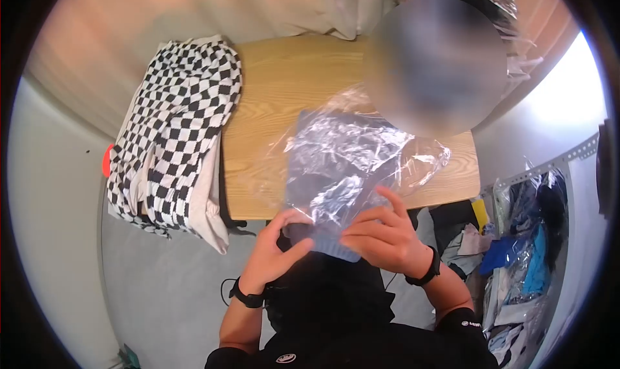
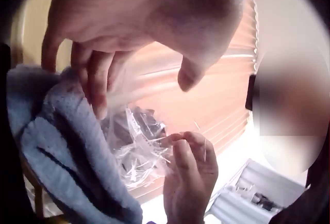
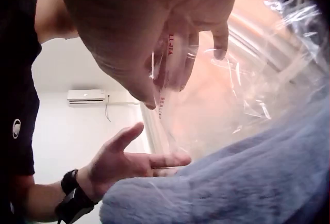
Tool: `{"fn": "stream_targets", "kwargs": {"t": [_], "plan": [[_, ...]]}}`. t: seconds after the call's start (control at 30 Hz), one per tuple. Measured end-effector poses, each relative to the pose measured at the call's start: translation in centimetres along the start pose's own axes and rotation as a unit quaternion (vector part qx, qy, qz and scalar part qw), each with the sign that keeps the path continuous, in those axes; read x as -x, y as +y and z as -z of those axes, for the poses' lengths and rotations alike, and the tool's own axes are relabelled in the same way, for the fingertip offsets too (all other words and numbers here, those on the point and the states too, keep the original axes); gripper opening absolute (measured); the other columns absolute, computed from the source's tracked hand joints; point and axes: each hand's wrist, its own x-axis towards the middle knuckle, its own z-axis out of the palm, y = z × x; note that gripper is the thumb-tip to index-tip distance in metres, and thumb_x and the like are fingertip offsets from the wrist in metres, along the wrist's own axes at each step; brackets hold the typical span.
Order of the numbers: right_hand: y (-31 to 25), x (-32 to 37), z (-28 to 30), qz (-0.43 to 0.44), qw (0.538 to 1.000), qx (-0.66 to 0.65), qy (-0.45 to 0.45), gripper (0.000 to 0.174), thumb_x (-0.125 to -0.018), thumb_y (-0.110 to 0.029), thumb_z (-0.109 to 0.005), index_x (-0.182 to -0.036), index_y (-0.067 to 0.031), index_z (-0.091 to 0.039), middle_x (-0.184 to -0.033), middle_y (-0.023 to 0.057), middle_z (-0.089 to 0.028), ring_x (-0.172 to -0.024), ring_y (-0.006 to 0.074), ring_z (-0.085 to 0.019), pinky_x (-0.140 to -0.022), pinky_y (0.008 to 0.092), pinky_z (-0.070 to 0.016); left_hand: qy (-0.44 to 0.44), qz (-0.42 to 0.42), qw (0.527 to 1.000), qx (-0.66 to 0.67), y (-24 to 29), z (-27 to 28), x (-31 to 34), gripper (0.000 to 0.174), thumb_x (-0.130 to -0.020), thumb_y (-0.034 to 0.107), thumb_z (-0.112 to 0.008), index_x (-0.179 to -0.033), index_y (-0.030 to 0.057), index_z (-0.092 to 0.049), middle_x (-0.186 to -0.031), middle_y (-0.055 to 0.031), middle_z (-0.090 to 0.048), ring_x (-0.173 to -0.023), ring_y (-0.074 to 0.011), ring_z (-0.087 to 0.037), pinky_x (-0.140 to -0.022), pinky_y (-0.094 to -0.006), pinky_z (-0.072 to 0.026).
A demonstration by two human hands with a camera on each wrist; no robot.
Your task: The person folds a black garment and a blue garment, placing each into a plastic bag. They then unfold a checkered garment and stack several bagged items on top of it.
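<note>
A clear plastic bag lies over a folded blue-grey plush cloth at the table's front edge. My right hand pinches the bag's edge between thumb and fingers; in the right wrist view a strip with red print shows at that grip. On the other side, my left hand has its fingers extended to the cloth and bag, with the thumb held apart. Seen from the right wrist, the left hand has nearly straight fingers right at the plush cloth's upper side.
The wooden table carries a black-and-white checkered cloth hanging over its left front edge. More clear plastic is at the back right. A perforated metal rack with bagged clothes stands to the right.
</note>
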Motion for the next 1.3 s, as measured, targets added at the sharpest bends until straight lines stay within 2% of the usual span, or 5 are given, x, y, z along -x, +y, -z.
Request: {"fn": "stream_targets", "kwargs": {"t": [0.27, 0.47, 0.8, 1.0, 1.3], "plan": [[1.1, -0.9, -1.8, 0.07, 0.997, 0.011, 0.028, 0.022, -0.075, -0.01, -0.067, -0.096, -0.0137, -0.07, -0.104, -0.0024, -0.065, -0.105, 0.0192, -0.059, -0.111, 0.0567, -0.0293, 0.187, 0.002, 0.954, 0.235, -3.2, 0.9, -1.1, 0.021, -0.1, 0.016, -0.054, -0.113, 0.0005, -0.061, -0.11, -0.0081, -0.064, -0.102, -0.0156, -0.059, -0.093, -0.032, -0.0443], [3.8, 2.3, -3.0, -0.35, 0.927, -0.041, 0.129, 0.073, -0.074, -0.006, -0.076, -0.138, -0.0069, -0.043, -0.143, 0.0166, -0.039, -0.132, 0.0327, -0.04, -0.114, 0.0457, -0.029, 0.15, 0.101, 0.963, 0.201, -3.7, -0.4, -4.7, 0.033, -0.102, 0.019, -0.051, -0.129, -0.0008, -0.053, -0.122, -0.0117, -0.059, -0.118, -0.0203, -0.053, -0.105, -0.0367, -0.0388], [-0.2, 6.8, -3.1, -0.556, 0.576, -0.538, 0.263, 0.075, -0.082, -0.005, -0.072, -0.143, 0.0031, -0.03, -0.144, 0.0167, -0.04, -0.127, 0.0239, -0.047, -0.104, 0.0378, -0.0406, 0.055, 0.148, 0.955, 0.25, -2.8, -1.5, -0.9, 0.066, -0.087, 0.005, -0.067, -0.144, -0.0019, -0.033, -0.138, -0.0156, -0.048, -0.128, -0.0246, -0.046, -0.108, -0.0403, -0.0354], [-3.9, 10.7, -3.8, -0.617, 0.382, -0.671, 0.152, 0.063, -0.087, -0.015, -0.069, -0.139, 0.0012, -0.038, -0.133, 0.0137, -0.052, -0.119, 0.0232, -0.053, -0.103, 0.0364, -0.0419, -0.016, 0.37, 0.812, 0.45, -5.1, -2.2, 5.2, 0.068, -0.087, 0.018, -0.067, -0.144, -0.0012, -0.034, -0.138, -0.012, -0.049, -0.125, -0.0253, -0.049, -0.106, -0.038, -0.038], [-5.7, 9.1, -3.8, -0.58, 0.627, -0.511, 0.101, 0.055, -0.094, -0.009, -0.06, -0.141, 0.0035, -0.034, -0.136, 0.0162, -0.05, -0.126, 0.0226, -0.048, -0.105, 0.035, -0.0382, 0.038, 0.158, 0.963, 0.216, -3.0, -4.0, 6.8, 0.072, -0.085, 0.007, -0.064, -0.146, -0.0039, -0.027, -0.141, -0.0156, -0.044, -0.128, -0.0276, -0.046, -0.109, -0.0375, -0.0328]]}}
